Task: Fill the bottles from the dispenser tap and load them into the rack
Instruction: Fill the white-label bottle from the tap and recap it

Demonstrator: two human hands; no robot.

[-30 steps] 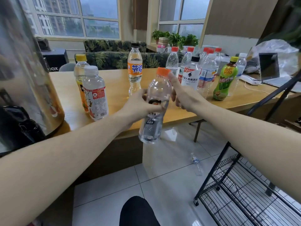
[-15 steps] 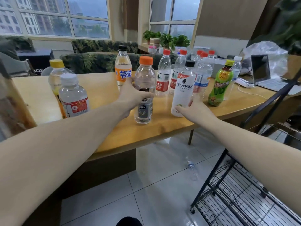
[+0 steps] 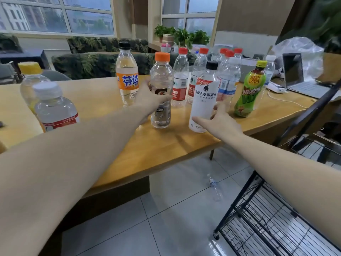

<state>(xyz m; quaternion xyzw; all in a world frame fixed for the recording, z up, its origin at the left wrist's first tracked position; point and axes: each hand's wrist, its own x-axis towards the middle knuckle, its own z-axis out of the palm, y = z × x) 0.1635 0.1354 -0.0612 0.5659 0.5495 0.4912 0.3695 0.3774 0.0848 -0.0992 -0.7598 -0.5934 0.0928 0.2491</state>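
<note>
My left hand [image 3: 147, 100] is wrapped around a clear orange-capped bottle [image 3: 160, 78] that stands upright on the wooden table [image 3: 151, 150]. My right hand [image 3: 219, 120] grips the lower part of a white-labelled, black-capped bottle [image 3: 205, 93] standing just to its right. Behind them stand an orange-labelled bottle [image 3: 127, 78], several red-capped water bottles [image 3: 180, 78] and a green tea bottle [image 3: 251, 91]. The black wire rack [image 3: 262, 224] is on the floor at the lower right. The dispenser is out of view.
Two more bottles, yellow-capped [image 3: 30, 78] and white-capped [image 3: 53, 108], stand at the table's left. A laptop [image 3: 299, 76] and white cable lie at the far right. A small bottle [image 3: 214, 185] lies on the tiled floor by the rack.
The orange-capped bottle has come down from mid-air onto the table, still in my left hand. My right hand left its cap and closed on the white-labelled bottle. The view swung right, off the dispenser.
</note>
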